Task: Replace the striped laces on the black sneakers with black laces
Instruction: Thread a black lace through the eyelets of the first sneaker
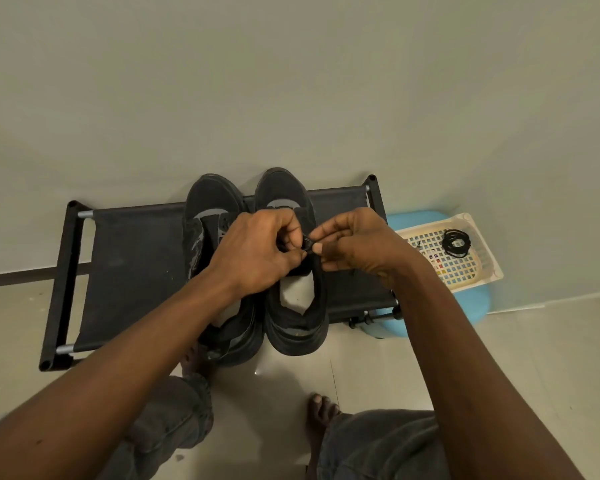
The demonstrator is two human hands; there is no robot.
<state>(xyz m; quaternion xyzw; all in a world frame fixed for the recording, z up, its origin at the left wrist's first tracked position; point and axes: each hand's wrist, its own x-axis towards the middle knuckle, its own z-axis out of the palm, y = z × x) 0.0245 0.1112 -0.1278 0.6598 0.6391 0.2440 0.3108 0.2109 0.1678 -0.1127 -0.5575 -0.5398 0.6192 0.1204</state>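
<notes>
Head view shows left hand (257,251) and right hand (355,244) pinching a black lace (307,244) over the right sneaker (293,306), likely threading, spare laces (456,243) at three o'clock.

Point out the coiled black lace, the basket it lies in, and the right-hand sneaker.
coiled black lace (456,242), head view, on the coil's strands.
basket (492,268), head view, on its right rim.
right-hand sneaker (280,187), head view, on its toe.
</notes>
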